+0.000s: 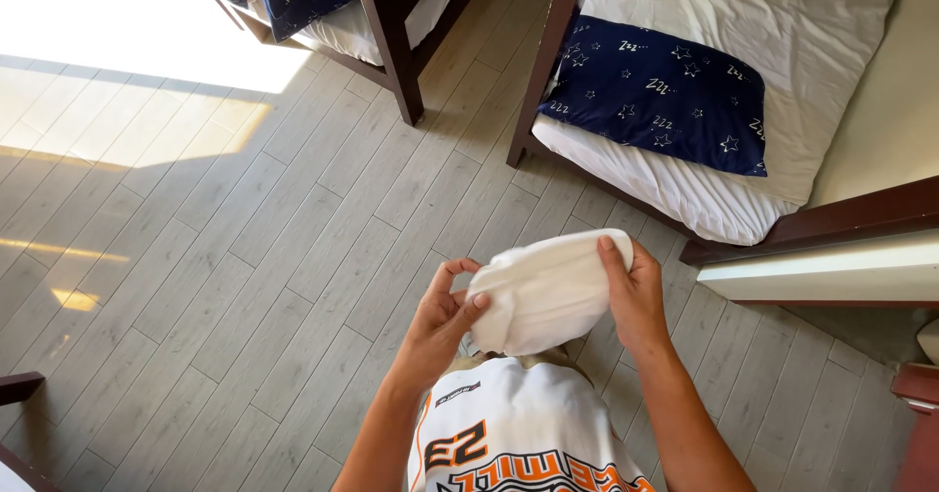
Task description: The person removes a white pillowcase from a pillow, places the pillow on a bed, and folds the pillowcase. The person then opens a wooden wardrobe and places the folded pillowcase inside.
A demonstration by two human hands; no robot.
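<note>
White cloth, a folded bundle (548,291), is sitting at the centre of the frame, lifted above the grey plank floor (245,257) and in front of the person's printed shirt (518,433); the left hand (445,321) is pinching its lower left edge between thumb and fingers, while the right hand (634,291) is closing over its right end; doing this well, I judge, is calling for even tension from both hands so the layers are staying square; the bundle's long axis is running from lower left up to upper right, its upper end pointing toward the bed (743,208) with the navy star pillow (660,96).
</note>
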